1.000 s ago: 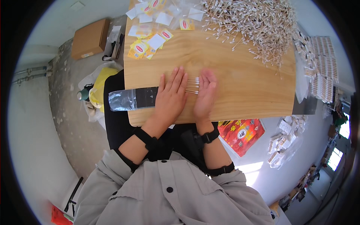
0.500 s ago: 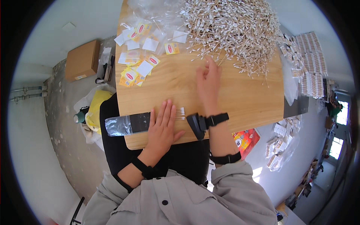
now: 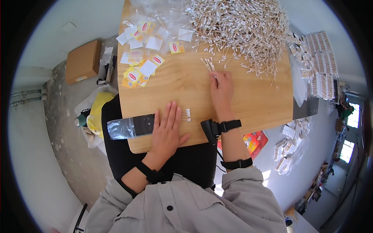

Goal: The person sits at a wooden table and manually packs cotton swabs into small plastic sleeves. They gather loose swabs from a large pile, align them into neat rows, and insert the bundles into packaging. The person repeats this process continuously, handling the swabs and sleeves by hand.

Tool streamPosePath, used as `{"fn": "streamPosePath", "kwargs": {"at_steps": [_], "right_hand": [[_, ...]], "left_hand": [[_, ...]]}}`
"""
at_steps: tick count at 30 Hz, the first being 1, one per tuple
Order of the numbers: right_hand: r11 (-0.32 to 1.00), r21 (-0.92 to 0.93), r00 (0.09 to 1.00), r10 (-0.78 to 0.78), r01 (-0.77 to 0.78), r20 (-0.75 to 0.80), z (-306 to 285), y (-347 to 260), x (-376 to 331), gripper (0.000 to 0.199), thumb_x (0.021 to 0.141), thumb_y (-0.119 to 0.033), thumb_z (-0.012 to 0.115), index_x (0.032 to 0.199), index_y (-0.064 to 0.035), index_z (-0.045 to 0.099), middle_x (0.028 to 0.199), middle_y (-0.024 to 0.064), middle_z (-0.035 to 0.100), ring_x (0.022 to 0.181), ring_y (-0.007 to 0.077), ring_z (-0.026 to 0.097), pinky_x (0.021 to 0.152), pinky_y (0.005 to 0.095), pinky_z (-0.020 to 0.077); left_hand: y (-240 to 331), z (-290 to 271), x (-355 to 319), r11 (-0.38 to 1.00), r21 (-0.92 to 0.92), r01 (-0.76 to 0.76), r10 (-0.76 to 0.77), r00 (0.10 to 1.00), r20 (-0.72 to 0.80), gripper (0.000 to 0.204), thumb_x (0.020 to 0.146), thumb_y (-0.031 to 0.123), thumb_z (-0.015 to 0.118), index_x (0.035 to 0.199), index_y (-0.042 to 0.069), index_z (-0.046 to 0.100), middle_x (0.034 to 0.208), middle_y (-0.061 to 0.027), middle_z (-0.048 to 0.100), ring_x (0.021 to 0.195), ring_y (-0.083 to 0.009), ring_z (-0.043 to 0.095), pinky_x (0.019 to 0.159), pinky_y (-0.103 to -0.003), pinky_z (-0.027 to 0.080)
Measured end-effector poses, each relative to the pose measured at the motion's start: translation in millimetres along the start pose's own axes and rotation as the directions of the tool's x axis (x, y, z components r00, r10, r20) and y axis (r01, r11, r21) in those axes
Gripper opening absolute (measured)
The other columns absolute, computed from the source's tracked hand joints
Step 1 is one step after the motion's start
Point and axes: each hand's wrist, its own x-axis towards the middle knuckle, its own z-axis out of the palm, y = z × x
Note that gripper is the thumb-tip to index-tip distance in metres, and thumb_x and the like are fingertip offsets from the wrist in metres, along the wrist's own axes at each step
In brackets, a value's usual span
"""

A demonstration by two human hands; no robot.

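Note:
My left hand [image 3: 166,130] lies flat on the wooden table near its front edge, fingers stretched out. White tips of several cotton swabs [image 3: 186,115] stick out in a row from beneath it. On its other side lies a flat strip [image 3: 143,125], dark at one end and clear, shiny plastic [image 3: 119,129] at the other; part of it is hidden by the hand. My right hand [image 3: 223,87] is closed in a pinch round a few cotton swabs [image 3: 208,64], whose tips fan out beyond the fingers. It is just in front of the big heap of loose cotton swabs [image 3: 237,27].
Clear plastic bags [image 3: 163,15] and yellow and white cards [image 3: 132,75] are scattered at the table's far left. Stacked swab packs [image 3: 322,58] stand to the right, with more packs [image 3: 287,147] below. A cardboard box [image 3: 82,61] sits on the floor at left.
My right hand has drawn back slightly from the heap and to the right, and cotton swabs now show in its pinch. My left hand stays where it was.

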Motion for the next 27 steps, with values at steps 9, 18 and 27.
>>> {"fn": "streamPosePath", "kwargs": {"at_steps": [9,18,27], "right_hand": [[0.935,0.333,0.962,0.032,-0.125,0.272,-13.2,-38.1,-37.5,0.010,0.087,0.000,0.063,0.092,-0.0055,0.070,0.089,0.0088,0.065,0.075,0.0249,0.062,0.066,0.0327,0.0488],[0.937,0.330,0.964,-0.186,0.116,0.189,4.7,-41.2,6.0,0.011,0.088,-0.003,0.063,0.097,-0.0052,0.069,0.093,0.0088,0.064,0.084,0.0258,0.062,0.075,0.0330,0.0502],[0.909,0.227,0.871,-0.404,0.348,0.280,6.6,-41.9,-6.6,0.016,0.076,-0.008,0.075,0.091,-0.0082,0.070,0.087,0.0074,0.060,0.089,0.0259,0.058,0.076,0.0372,0.0491]], "left_hand": [[-0.2,-0.3,0.4,1.000,-0.026,-0.008,0.007,0.999,-0.035,0.098,0.076,0.045,0.074,0.150,-0.002,0.029,0.159,-0.0201,0.024,0.149,-0.0327,0.021,0.119,-0.054,0.017],[-1.6,1.9,-0.1,1.000,-0.019,-0.016,0.014,0.998,-0.066,0.096,0.076,0.045,0.073,0.149,-0.001,0.030,0.158,-0.0200,0.025,0.149,-0.0328,0.021,0.118,-0.055,0.017],[-1.3,1.4,-1.2,1.000,0.003,-0.001,0.001,0.998,-0.064,0.095,0.077,0.048,0.071,0.149,0.000,0.032,0.158,-0.0189,0.026,0.149,-0.0303,0.021,0.119,-0.053,0.017]]}}
